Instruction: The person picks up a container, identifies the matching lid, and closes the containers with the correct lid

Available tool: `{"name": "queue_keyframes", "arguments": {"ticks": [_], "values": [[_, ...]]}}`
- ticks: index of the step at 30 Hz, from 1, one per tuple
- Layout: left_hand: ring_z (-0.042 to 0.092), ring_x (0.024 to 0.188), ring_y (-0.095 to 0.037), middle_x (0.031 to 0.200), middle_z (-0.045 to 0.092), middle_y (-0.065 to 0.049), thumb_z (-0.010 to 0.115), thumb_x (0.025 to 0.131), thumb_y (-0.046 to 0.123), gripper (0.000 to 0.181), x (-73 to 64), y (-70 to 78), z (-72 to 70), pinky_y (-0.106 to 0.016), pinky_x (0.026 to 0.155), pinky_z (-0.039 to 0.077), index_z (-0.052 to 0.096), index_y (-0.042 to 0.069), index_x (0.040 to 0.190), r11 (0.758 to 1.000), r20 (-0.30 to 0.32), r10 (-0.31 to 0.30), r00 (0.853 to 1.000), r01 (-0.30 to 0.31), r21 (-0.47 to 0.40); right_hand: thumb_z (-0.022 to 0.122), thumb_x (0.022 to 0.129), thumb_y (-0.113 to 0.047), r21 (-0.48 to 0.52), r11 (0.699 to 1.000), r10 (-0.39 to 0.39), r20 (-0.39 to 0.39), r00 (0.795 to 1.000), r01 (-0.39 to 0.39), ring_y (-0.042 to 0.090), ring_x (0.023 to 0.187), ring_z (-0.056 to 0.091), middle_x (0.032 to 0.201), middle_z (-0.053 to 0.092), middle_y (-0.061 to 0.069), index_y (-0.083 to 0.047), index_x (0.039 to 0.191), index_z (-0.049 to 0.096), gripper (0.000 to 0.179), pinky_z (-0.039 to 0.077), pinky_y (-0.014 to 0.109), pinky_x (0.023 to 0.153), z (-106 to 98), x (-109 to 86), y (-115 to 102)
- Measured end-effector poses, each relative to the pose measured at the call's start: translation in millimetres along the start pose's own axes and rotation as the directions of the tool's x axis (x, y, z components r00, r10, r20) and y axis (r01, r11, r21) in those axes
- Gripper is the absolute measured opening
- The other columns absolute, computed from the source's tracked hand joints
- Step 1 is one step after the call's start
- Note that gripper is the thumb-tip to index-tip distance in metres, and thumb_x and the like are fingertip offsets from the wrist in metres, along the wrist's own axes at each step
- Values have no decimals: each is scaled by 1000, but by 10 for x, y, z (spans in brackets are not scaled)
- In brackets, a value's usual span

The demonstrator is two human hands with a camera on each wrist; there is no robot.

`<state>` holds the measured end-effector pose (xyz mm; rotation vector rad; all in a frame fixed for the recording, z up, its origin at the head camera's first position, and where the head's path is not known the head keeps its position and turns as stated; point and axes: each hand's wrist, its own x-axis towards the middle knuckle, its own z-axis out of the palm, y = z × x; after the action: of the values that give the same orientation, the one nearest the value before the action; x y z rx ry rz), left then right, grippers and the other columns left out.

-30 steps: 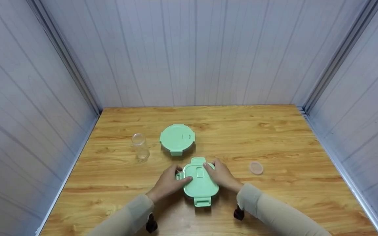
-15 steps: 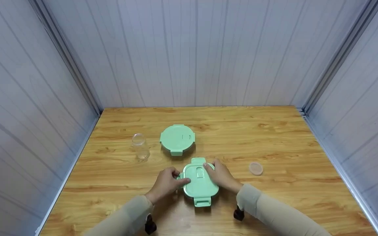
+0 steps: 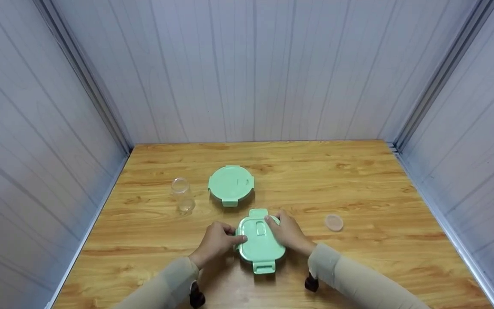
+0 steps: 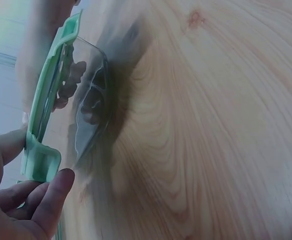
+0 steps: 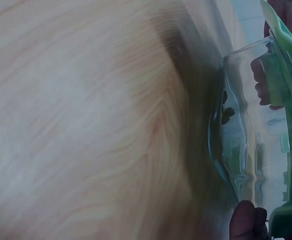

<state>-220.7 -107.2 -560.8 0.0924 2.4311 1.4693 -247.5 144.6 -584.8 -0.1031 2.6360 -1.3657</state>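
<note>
A glass food container with a pale green lid [image 3: 262, 242] sits at the front middle of the table. My left hand [image 3: 216, 242] pinches its left latch [image 4: 43, 162], thumb on the lid's edge and fingertips beneath the flap. From the other side, my right hand [image 3: 289, 234] grips the container, its thumb lying over the lid near the back right corner. The front latch [image 3: 264, 268] and back latch [image 3: 258, 213] stick outward. Through the clear glass wall [image 5: 241, 130] fingers show in the right wrist view.
Behind the container stands a round container with a green lid [image 3: 231, 183]. A clear glass jar [image 3: 183, 195] is at the back left. To the right, a small translucent round lid [image 3: 334, 222] lies on the wooden table [image 3: 380, 193]. Panelled walls enclose three sides.
The left latch, which stuck out sideways, has swung down close to the container's side under my left fingers. My right hand keeps its hold in place.
</note>
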Motion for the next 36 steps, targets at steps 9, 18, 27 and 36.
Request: {"name": "queue_keyframes", "arguments": {"ticks": [9, 18, 27, 36], "values": [[63, 75, -9, 89, 81, -3, 86, 94, 20, 19, -4, -31, 23, -24, 67, 53, 85, 4, 105, 997, -14, 39, 999, -40, -59, 53, 115, -39, -45, 999, 24, -14, 1000, -25, 20, 79, 47, 86, 46, 2, -6, 105, 52, 34, 38, 32, 71, 37, 11, -25], [68, 79, -10, 95, 81, -3, 85, 96, 21, 23, -4, -64, 12, -30, 72, 62, 83, 3, 109, 988, 22, -17, 1000, 20, -156, 53, 113, -49, -25, 999, -38, -43, 998, 36, 22, 78, 48, 84, 48, 4, -6, 101, 53, 45, 39, 32, 70, 56, 5, 60], [69, 79, -11, 95, 81, -6, 82, 97, 17, 21, -12, -17, 24, -33, 75, 65, 83, 0, 108, 987, 2, -34, 999, 34, -157, 54, 114, -37, -16, 1000, -19, -52, 998, 18, 20, 74, 43, 81, 42, 2, -8, 97, 49, 34, 37, 33, 69, 50, -35, -26], [68, 85, -11, 97, 81, -5, 81, 98, 20, 20, -48, -3, 31, -26, 73, 59, 83, 2, 107, 994, -20, -26, 999, 23, -107, 55, 114, -37, -33, 999, 3, -58, 998, -4, 19, 77, 43, 83, 42, 1, -10, 96, 49, 33, 37, 32, 71, 68, -25, -28]]}}
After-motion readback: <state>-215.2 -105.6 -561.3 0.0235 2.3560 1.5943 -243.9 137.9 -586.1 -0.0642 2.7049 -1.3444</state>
